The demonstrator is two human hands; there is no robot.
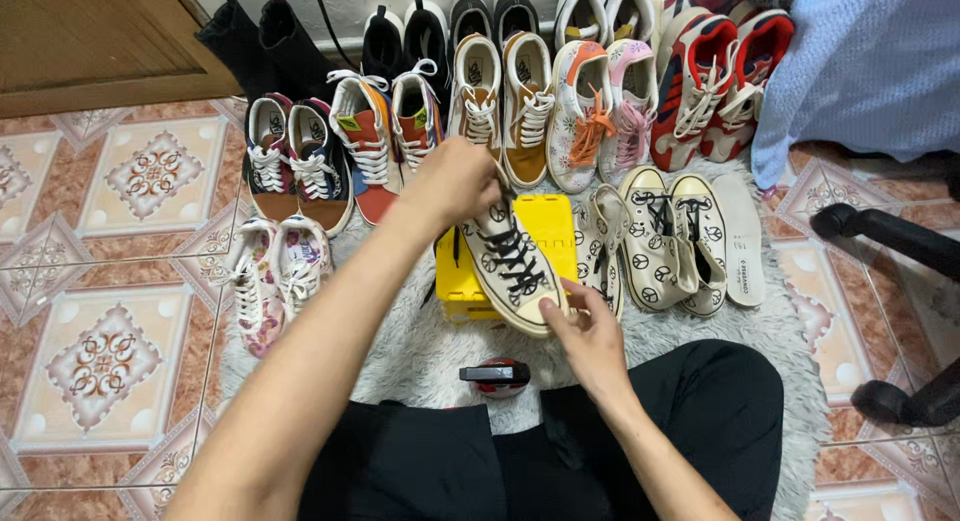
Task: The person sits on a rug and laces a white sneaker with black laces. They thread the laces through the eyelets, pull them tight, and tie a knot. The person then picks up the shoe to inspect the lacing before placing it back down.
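The person's left hand (455, 181) covers the heel end of a cream sneaker (512, 269) with black laces and black round symbols, so the back of the shoe cannot be seen; the fingers (488, 186) are curled shut around its top edge. The right hand (592, 333) grips the toe end from below, fingers closed against the sole, with the thumb on the rim. The sneaker rests on a yellow box (552, 231), most of which it hides. Its long axis runs from upper left to lower right, toe pointing toward the person's right knee, laced top facing up. Beneath it, a small red and black object (497, 375) lies on the white shaggy rug (430, 351); what it is cannot be made out. Just beside the box stand matching cream sneakers (668, 239) and a loose insole (742, 239). Rows of other shoes (520, 101) line the back, the farthest cut off by the frame edge.
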